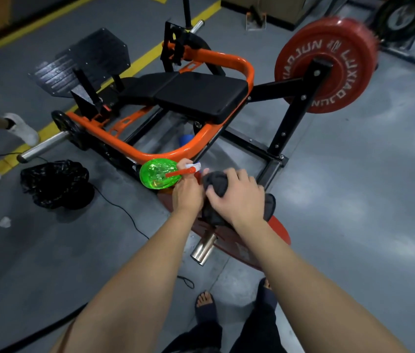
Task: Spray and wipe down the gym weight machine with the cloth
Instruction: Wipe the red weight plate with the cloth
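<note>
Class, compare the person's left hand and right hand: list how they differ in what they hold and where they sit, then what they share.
The left hand grips a green spray bottle; the right hand grips a dark grey cloth. The left hand holds its bottle tipped sideways, nozzle toward the cloth; the right hand covers the bunched cloth from above. Both hands are curled round something and sit side by side.
</note>
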Motion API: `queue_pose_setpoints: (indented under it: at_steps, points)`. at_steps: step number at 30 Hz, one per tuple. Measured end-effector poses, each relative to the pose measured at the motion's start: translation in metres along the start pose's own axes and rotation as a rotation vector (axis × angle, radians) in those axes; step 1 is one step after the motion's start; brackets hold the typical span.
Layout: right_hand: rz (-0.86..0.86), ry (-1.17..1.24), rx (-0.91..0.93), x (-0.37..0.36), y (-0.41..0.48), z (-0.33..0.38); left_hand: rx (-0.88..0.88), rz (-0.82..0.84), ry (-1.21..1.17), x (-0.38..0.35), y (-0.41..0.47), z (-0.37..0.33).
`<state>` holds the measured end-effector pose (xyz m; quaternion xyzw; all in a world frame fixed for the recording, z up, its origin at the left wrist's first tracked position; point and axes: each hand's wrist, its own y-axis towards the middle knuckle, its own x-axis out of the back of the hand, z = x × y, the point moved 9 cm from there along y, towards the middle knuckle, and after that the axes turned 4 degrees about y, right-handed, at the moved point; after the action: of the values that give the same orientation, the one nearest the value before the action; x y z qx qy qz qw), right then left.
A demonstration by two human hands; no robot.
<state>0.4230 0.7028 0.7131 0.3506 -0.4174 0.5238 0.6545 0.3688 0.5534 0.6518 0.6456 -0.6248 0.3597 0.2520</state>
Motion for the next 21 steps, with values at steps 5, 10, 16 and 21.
queue_pose_setpoints:
  at_steps: [5, 10, 16, 21]
  points:
    - [-0.005, 0.021, -0.037, -0.005, 0.017, 0.010, 0.135, 0.010, -0.132, 0.004, -0.007, 0.008]
    - [-0.204, 0.248, 0.294, 0.018, -0.042, -0.017, 0.046, 0.001, 0.031, 0.003, -0.001, 0.001]
    - [-0.318, 0.232, 0.058, 0.022, -0.079, -0.084, 0.008, -0.026, 0.064, 0.007, -0.006, -0.004]
    - [-0.237, 0.002, -0.033, 0.013, -0.031, -0.022, 0.019, -0.040, 0.026, 0.007, -0.006, -0.007]
